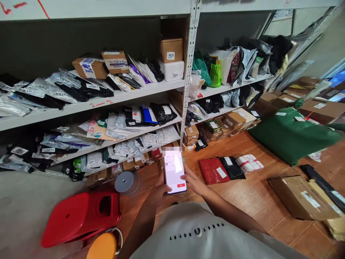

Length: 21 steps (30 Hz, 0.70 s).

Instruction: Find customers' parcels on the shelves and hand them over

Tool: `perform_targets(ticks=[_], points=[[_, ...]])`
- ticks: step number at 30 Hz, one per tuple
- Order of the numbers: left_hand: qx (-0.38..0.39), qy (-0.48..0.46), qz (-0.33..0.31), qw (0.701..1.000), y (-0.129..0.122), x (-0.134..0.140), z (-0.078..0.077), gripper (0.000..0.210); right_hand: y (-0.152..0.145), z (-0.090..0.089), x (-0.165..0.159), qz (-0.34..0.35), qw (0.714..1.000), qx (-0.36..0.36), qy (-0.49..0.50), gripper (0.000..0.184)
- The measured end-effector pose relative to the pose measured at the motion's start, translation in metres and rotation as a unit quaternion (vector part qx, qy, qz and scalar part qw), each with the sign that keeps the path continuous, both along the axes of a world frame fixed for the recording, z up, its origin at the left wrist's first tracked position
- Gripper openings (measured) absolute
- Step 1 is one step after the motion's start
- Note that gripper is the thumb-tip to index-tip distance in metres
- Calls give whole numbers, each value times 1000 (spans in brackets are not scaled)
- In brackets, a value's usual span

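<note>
A smartphone [174,174] with a lit, mostly white screen is held upright in front of my body. A red button shows low on its screen; the text is too small to read. My left hand [161,189] grips the phone's lower left side, its thumb at the bottom corner. On the other side, my right hand [191,179] is closed round the right edge, with the thumb over the screen. The fingers behind the phone are hidden.
White metal shelves [140,91] carry many labelled parcels. On the wooden floor lie a red parcel [211,169], a black parcel [232,167], a large green sack [293,133] and a cardboard box [302,196]. A red plastic stool [78,216] stands at left.
</note>
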<state>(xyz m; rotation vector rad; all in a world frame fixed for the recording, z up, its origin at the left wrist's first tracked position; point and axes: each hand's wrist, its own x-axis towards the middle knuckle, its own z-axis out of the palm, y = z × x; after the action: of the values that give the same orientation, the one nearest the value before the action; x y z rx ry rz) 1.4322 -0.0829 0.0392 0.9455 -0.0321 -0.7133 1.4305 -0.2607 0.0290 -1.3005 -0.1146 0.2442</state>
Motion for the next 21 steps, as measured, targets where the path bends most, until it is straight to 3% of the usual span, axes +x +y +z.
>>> perform_targets(ticks=[2, 7, 9, 11, 14, 16, 19, 21], points=[[5, -5, 1, 1000, 1, 2, 0, 90, 3, 0, 1, -6, 1000, 5, 7, 45], [-73, -9, -26, 997, 5, 5, 2, 92, 10, -2, 6, -18, 999, 14, 30, 35], [-76, 4, -21, 997, 8, 6, 0, 89, 10, -2, 7, -5, 1000, 2, 13, 40], [-64, 25, 1, 998, 11, 8, -5, 82, 9, -2, 7, 24, 999, -14, -17, 60], [-35, 59, 16, 997, 14, 13, -14, 74, 11, -1, 7, 55, 998, -19, -38, 83], [-7, 51, 6, 999, 16, 15, -18, 75, 16, -3, 10, 38, 999, -4, -28, 72], [89, -33, 21, 995, 19, 17, -13, 65, 30, -12, 21, -18, 999, 41, -25, 57], [181, -142, 29, 973, 20, 16, -2, 58, 38, -17, 30, -36, 995, 84, -31, 70]])
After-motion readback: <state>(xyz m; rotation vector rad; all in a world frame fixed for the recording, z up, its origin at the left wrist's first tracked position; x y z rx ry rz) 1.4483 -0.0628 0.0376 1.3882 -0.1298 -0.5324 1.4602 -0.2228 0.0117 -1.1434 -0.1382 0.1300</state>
